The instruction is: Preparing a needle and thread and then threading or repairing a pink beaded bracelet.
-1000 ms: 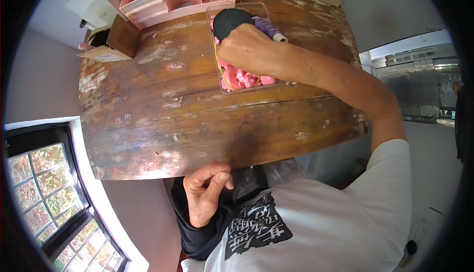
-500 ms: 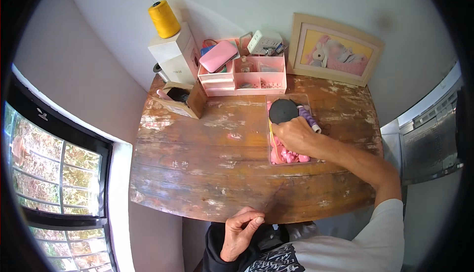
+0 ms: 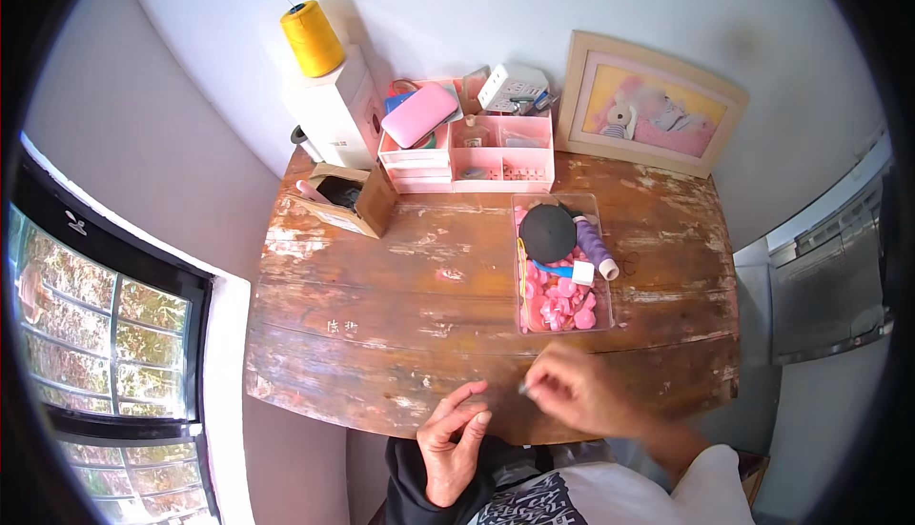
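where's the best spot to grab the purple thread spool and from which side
Likely the bare white end of the purple thread spool, from the near right. It lies slanted, that end pointing toward the person at the right edge of the clear plastic box, while the black disc crowds its upper left.

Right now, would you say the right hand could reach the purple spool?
Probably yes: the purple spool lies uncovered at the edge of the clear box, beyond the right hand, though that hand seems to pinch something small.
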`<state>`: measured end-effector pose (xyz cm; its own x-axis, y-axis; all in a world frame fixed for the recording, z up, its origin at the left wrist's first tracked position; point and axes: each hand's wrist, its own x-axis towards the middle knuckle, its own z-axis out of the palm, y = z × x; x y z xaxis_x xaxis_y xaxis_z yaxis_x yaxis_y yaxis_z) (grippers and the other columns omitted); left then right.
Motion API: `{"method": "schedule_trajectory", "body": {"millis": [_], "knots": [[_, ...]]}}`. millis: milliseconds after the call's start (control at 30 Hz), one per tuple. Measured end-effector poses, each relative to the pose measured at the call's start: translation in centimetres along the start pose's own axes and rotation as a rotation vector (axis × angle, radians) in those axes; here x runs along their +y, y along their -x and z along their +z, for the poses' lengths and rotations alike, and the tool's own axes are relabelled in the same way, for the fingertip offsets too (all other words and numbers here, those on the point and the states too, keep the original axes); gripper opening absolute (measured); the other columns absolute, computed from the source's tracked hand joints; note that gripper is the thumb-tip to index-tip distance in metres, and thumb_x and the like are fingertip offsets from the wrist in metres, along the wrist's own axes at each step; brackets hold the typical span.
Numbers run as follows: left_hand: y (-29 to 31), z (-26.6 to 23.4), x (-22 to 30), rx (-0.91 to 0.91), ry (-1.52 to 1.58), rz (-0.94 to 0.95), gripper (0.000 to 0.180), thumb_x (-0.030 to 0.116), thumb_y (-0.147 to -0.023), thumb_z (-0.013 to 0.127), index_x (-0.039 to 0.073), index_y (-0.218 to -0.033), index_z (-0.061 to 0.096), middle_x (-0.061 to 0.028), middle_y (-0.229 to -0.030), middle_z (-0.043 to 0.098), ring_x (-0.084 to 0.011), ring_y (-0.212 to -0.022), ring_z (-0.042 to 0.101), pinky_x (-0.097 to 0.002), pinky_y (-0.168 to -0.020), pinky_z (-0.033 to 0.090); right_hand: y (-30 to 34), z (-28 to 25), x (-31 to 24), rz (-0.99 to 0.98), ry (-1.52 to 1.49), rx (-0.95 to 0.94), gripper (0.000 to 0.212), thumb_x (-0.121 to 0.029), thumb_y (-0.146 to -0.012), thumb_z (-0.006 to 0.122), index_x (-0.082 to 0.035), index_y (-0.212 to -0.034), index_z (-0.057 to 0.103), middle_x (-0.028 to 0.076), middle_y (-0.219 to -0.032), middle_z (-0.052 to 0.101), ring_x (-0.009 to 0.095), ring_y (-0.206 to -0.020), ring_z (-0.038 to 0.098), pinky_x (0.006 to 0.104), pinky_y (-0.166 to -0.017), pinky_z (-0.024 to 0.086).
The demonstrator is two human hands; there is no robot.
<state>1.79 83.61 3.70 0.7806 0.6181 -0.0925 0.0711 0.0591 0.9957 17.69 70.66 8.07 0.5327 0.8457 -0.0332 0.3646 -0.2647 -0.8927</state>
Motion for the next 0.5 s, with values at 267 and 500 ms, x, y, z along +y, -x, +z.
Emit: {"method": "schedule_trajectory", "body": {"millis": [267,500], "knots": [[-0.4,0.7,0.6,0.076,-0.235,0.229,0.013,-0.005,-0.083,0.065,-0.004,-0.095,0.067,-0.0152,-0.1,0.066,-0.0219,-0.087,0.065,-0.0281,-0.075,0.052,0.2,5.9,0.8,0.156,-0.449,0.054,0.009,-0.002,-0.085,0.063,0.001,-0.092,0.058,0.003,-0.084,0.054,0.006,-0.072,0.056,0.021,-0.062,0.046],[-0.9,1.0,1.3,0.134,-0.286,0.202,0.01,-0.004,-0.085,0.062,-0.003,-0.094,0.065,-0.0169,-0.096,0.066,-0.024,-0.087,0.064,-0.0307,-0.079,0.05,0.0,7.4,1.1,0.175,-0.63,0.136,0.008,-0.003,-0.087,0.062,0.0,-0.093,0.058,0.002,-0.087,0.054,0.005,-0.074,0.055,0.0201,-0.062,0.045]]}}
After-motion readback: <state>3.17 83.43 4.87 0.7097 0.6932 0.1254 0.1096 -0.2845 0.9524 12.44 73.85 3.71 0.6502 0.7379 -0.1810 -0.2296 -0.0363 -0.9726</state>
